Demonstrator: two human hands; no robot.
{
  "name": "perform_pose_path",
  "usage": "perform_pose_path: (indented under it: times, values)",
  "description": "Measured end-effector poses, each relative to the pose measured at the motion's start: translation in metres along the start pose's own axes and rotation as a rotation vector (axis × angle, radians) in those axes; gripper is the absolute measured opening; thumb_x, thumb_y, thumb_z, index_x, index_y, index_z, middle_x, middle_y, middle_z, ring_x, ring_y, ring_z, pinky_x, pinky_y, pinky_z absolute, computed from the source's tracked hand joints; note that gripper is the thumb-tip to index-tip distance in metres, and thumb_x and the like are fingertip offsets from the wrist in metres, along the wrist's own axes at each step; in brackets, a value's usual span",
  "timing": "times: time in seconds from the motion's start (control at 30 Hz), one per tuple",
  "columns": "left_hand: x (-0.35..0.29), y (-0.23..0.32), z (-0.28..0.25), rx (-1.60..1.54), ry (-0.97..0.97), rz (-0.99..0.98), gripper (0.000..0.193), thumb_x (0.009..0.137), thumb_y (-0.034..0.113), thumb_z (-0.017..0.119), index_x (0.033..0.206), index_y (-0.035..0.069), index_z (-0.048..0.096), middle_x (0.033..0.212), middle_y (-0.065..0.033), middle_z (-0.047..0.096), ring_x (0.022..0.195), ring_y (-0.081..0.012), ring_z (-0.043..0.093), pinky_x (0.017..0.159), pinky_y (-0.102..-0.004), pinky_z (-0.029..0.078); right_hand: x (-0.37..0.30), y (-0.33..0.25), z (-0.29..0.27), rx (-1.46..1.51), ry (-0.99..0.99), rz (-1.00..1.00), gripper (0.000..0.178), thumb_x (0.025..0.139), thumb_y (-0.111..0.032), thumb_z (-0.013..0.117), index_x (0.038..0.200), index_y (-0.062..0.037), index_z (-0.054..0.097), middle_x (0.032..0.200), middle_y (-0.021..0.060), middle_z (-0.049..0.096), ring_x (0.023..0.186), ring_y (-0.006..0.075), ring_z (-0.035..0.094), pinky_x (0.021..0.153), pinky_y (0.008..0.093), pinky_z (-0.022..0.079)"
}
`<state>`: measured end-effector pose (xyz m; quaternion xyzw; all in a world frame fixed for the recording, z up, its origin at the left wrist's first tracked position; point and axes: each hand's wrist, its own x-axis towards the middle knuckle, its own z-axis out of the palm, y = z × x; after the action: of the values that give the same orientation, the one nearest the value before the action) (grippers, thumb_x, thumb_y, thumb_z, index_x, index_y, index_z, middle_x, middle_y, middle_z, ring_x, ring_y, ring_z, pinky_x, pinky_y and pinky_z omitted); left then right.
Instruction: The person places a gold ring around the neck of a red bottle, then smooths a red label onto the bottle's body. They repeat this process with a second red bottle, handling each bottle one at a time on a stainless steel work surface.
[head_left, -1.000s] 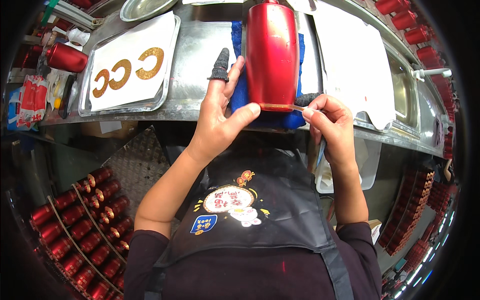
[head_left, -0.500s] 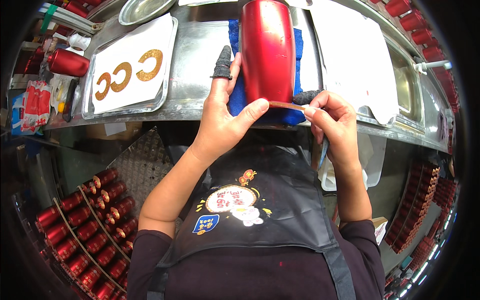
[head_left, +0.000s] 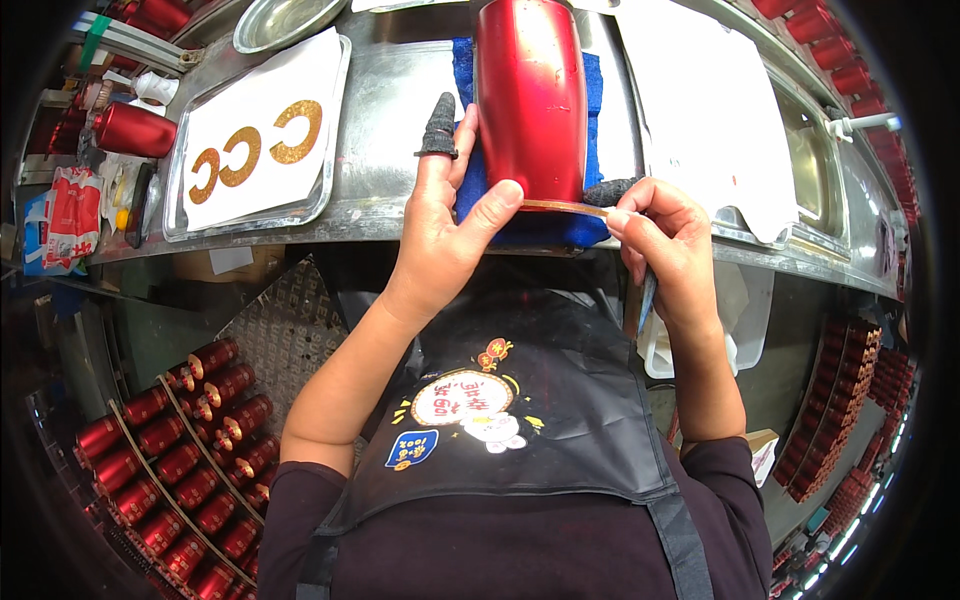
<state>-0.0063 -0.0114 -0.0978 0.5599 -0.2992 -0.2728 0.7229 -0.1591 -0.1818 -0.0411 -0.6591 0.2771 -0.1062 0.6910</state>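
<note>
Left hand (head_left: pixel 445 215) rests against the left flank of a glossy red metal cylinder (head_left: pixel 530 95), fingers loosely extended along its side and the thumb pressed onto the cylinder's near rim; the index finger wears a dark knitted finger cot (head_left: pixel 438 127). Right hand (head_left: pixel 665 240) is curled nearly closed, its thumb and a cot-covered fingertip pinching the end of a thin gold strip (head_left: pixel 565 206) that runs along the cylinder's near rim between the two thumbs. The cylinder lies on its side on a blue cloth pad (head_left: pixel 470 190), close to the near edge of the steel tabletop (head_left: pixel 385 120), about midway along that edge, its length pointing away from the person.

Toward the left end of the tabletop sits a shallow metal tray (head_left: pixel 335 160) lined with a white sheet (head_left: pixel 255 125) bearing three gold C-shaped cutouts (head_left: pixel 250 152). A round steel dish (head_left: pixel 285 20) stands at the far edge behind the tray. A second red cylinder (head_left: pixel 135 130) lies beyond the tray's left end. A white paper sheet (head_left: pixel 705 110) covers the tabletop to the right of the pad. Below the tabletop on the left, rows of small red cylinders (head_left: pixel 180 460) fill a rack. The person wears a dark apron (head_left: pixel 520 430) with a printed badge.
</note>
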Motion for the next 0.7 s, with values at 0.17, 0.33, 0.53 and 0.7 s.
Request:
perform_pose_path:
  times: [0.17, 0.33, 0.53, 0.7]
  values:
    - [-0.0027, -0.005, 0.001, 0.14, 0.003, 0.079, 0.089, 0.095, 0.017, 0.073, 0.159, -0.004, 0.014, 0.163, -0.0297, 0.027, 0.152, -0.0311, 0.031, 0.121, -0.0397, 0.028, -0.0002, 0.0025, 0.0009, 0.026, 0.007, 0.008, 0.011, 0.089, -0.012, 0.072, 0.083, -0.0051, 0.066, 0.073, -0.0045, 0.063, 0.059, 0.0, 0.049, 0.052, 0.0179, 0.035]
    - [-0.0031, -0.005, -0.0027, 0.092, -0.016, 0.052, 0.089, 0.095, 0.013, 0.072, 0.16, -0.004, 0.013, 0.164, -0.0294, 0.026, 0.152, -0.0317, 0.029, 0.122, -0.0398, 0.027, 0.0013, 0.0043, 0.0024, 0.008, 0.012, -0.009, 0.01, 0.089, -0.011, 0.072, 0.083, -0.0052, 0.067, 0.073, -0.0046, 0.063, 0.058, -0.0002, 0.048, 0.052, 0.018, 0.034]
    - [-0.0036, -0.0015, -0.0048, -0.069, -0.016, -0.002, 0.082, 0.096, 0.005, 0.065, 0.159, -0.004, 0.013, 0.165, -0.0259, 0.024, 0.154, -0.0284, 0.025, 0.123, -0.0395, 0.023, 0.0029, 0.0065, 0.0052, 0.004, 0.018, -0.039, 0.011, 0.092, -0.009, 0.068, 0.085, -0.0038, 0.061, 0.064, -0.003, 0.056, 0.047, 0.0014, 0.045, 0.047, 0.0181, 0.032]
    - [-0.0034, -0.0015, -0.0056, -0.163, 0.016, -0.012, 0.069, 0.099, 0.007, 0.062, 0.153, -0.006, 0.022, 0.166, -0.0257, 0.024, 0.155, -0.0304, 0.024, 0.125, -0.0433, 0.021, 0.001, 0.006, 0.0052, -0.001, 0.016, -0.038, 0.011, 0.092, -0.01, 0.068, 0.085, -0.0038, 0.061, 0.064, -0.0033, 0.055, 0.047, 0.0013, 0.045, 0.047, 0.0178, 0.032]
